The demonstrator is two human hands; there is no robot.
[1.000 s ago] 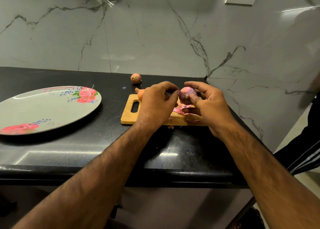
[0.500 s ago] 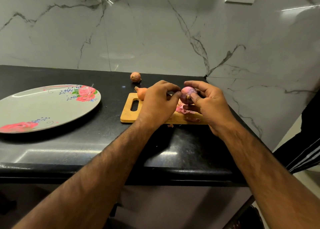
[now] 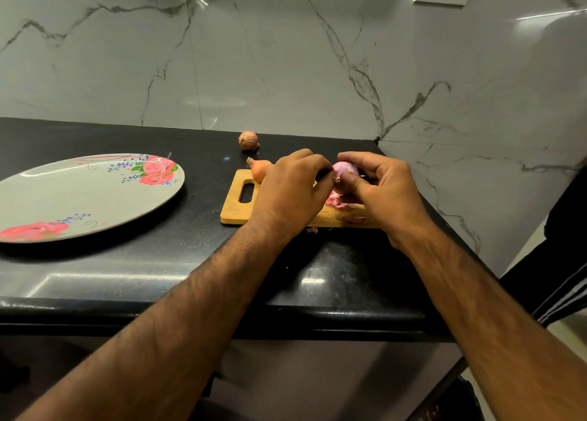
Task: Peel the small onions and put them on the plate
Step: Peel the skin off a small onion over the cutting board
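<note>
We see the pink onion (image 3: pixel 345 169) held just above the cutting board (image 3: pixel 234 211). The right hand (image 3: pixel 382 190) is curled round it with the thumb on the near side. The left hand (image 3: pixel 292 193) is curled, fingertips pinching its 9 o'clock end. Peels (image 3: pixel 333 202) lie under it. An unpeeled onion (image 3: pixel 261 170) sits at the board's 11 o'clock, another onion (image 3: pixel 248 140) on the counter (image 3: pixel 190 261) at 12. The plate (image 3: pixel 63 195) is at 9, well apart.

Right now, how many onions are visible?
3: brown onion behind the board, orange onion at its far edge, pink onion in left hand and right hand; others possibly hidden.
</note>
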